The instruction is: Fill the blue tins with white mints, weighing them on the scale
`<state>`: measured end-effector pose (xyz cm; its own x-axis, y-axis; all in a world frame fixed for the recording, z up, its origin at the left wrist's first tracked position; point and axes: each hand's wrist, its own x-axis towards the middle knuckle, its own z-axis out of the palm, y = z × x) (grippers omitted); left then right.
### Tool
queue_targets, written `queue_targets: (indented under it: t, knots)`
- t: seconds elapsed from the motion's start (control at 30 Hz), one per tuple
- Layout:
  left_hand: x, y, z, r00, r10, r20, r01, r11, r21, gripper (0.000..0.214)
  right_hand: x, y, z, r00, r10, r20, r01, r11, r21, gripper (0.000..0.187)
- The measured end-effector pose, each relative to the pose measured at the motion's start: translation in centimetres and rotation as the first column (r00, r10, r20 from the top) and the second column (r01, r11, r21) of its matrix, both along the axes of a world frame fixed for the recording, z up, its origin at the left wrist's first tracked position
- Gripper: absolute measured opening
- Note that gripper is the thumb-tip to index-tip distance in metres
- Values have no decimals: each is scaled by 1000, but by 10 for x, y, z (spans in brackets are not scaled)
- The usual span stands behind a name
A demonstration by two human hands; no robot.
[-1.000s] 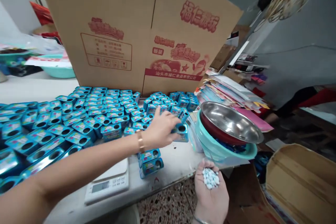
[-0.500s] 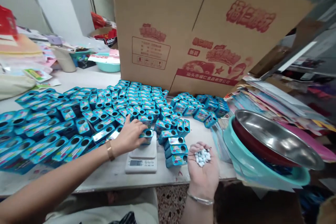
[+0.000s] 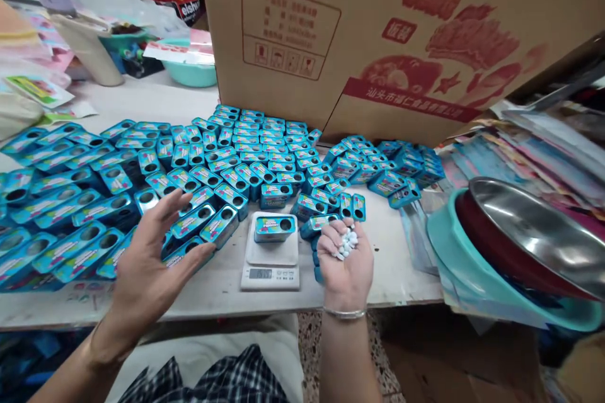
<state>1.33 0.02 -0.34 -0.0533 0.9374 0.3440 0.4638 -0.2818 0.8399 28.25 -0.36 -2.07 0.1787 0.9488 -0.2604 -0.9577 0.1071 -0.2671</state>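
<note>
One blue candy tin [image 3: 274, 228] with a round hole in its top lies on the white digital scale [image 3: 271, 258], whose display is lit. My left hand [image 3: 154, 255] is off the scale, fingers apart and holding nothing, above the blue tins to the left. Palm up, my right hand [image 3: 347, 271] sits right of the scale with its fingers curled around a small heap of pale candies [image 3: 348, 244]. Behind that hand, a few tins in a short row are partly hidden.
Many blue tins [image 3: 250, 138] stand packed across the table. A large cardboard box [image 3: 368, 31] rises behind them. At right, a steel bowl [image 3: 543, 227] rests on a turquoise basin [image 3: 449, 245], beside stacked printed sheets [image 3: 520, 157]. A turquoise bowl [image 3: 191, 74] stands at back left.
My left hand has let go of the tin on the scale and moved left, opening. My right hand has shifted slightly left and up, its fingers more curled around the candies. The view has tilted down.
</note>
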Motion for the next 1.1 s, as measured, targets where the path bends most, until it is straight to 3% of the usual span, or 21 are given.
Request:
queue_targets:
  t: [0.13,0.27,0.63,0.9,1.1]
  knots:
    - [-3,-9,-12,999,-22,41,24,997,-68,64,-11,16,1,1000,14,16,-14,1000,-1,8]
    - [4,-4,-20,991,-122,-47,116,987,-114,56,-20,27,3,999,28,30,-27,1000,-15,9]
    - [53,29,-32,891,-388,-236,391,920,-36,57,-36,47,3,996,9,86,-3,998,-64,11]
    - [84,51,-49,864,-426,-269,423,903,-73,47,-51,53,4,945,-131,300,158,985,-67,13]
    - [88,52,-49,872,-437,-220,428,899,-87,35,-52,55,-1,933,-153,325,182,982,-61,16]
